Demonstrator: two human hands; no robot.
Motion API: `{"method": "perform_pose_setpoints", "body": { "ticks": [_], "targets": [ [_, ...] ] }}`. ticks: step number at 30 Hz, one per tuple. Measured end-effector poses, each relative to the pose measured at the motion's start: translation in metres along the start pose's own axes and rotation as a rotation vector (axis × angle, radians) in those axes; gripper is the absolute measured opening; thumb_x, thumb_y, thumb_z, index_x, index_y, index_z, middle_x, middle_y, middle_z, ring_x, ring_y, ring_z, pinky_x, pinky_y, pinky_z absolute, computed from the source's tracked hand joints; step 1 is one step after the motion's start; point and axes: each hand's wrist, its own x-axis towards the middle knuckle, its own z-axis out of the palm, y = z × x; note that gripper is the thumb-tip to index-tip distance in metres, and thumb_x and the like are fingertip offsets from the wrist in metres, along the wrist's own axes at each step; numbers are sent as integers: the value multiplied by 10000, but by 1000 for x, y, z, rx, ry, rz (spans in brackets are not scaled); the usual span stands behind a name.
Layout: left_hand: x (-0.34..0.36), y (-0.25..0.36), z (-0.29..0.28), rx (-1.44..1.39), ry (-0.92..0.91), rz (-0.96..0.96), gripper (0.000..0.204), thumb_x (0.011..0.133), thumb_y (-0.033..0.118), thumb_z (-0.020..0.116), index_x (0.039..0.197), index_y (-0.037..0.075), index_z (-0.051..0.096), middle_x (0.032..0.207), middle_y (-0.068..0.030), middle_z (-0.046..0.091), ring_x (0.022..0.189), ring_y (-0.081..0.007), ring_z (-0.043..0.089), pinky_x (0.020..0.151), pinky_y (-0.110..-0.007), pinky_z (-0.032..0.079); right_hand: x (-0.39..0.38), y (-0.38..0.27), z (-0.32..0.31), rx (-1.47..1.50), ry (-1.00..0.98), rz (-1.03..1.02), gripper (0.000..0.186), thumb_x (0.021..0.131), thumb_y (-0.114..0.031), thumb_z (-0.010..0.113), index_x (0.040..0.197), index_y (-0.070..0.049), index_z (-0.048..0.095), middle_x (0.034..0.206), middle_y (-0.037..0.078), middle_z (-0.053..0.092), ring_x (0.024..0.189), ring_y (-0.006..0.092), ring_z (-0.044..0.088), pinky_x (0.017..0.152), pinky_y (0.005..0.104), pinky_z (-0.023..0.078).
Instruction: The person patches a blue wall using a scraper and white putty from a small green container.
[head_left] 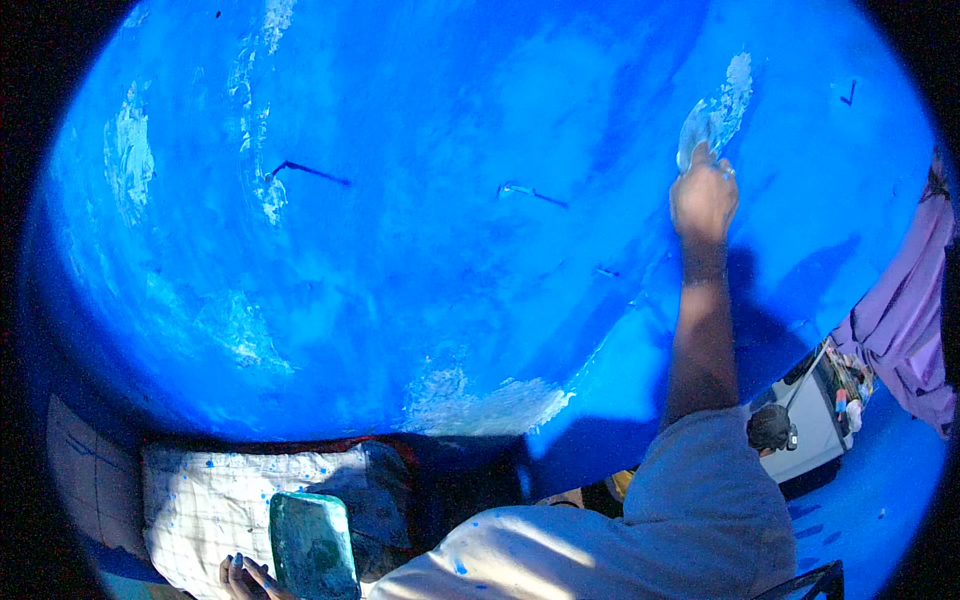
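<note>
In the head view, the right hand (pixel 704 200) is nearest the pale smear (pixel 725 100) on the blue wall (pixel 420 250); it runs long, far and slightly right from those fingers. The left hand (pixel 245 578) is beside the green tray (pixel 312 540). I cannot tell if either hand's fingers grip anything.

Seemingly a home; blue wall (pixel 420 270); hanging purple cloth (pixel 903 300)

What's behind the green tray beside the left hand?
A white cloth with blue spots shows beyond the upper and left edges of the green tray. Whatever lies directly behind the tray is covered.
</note>
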Motion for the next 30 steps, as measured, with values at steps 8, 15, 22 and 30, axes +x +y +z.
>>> {"method": "perform_pose_setpoints", "body": {
  "ticks": [8, 15, 22, 30],
  "targets": [
    [1, 7, -4, 58, 23, 154, 247, 934, 160, 495, 1059, -48, 539, 1180, -118, 474, 899, -166, 538, 691, -261, 480, 22, 18, -55, 252, 82, 259, 300, 752, -92, 516, 1034, -72, 615, 801, 214, 622, 736, 388, 603, 685, 471, 482],
    [-15, -11, -23, 42, 45, 60, 245, 918, 164, 526, 1091, -9, 516, 1056, -84, 548, 834, -144, 534, 644, -244, 465, 10, -11, -40, 145, -203, 99, 306, 798, -131, 454, 1053, -52, 603, 865, 224, 635, 812, 391, 611, 722, 461, 474],
    [0, -20, -34, 91, 88, 164, 224, 910, 130, 531, 1067, -29, 546, 1178, -95, 491, 910, -163, 552, 666, -245, 465, 64, 13, -65, 230, -149, 249, 245, 747, -115, 524, 925, 24, 618, 864, 256, 619, 829, 416, 597, 732, 487, 461],
    [-2, -3, -20, 36, 39, 97, 211, 919, 135, 518, 1041, -35, 547, 1168, -90, 491, 870, -151, 547, 628, -238, 454, 37, 17, -76, 340, -226, 107, 252, 767, -124, 519, 957, -9, 636, 893, 241, 628, 836, 405, 605, 736, 476, 471]
  ]
}}
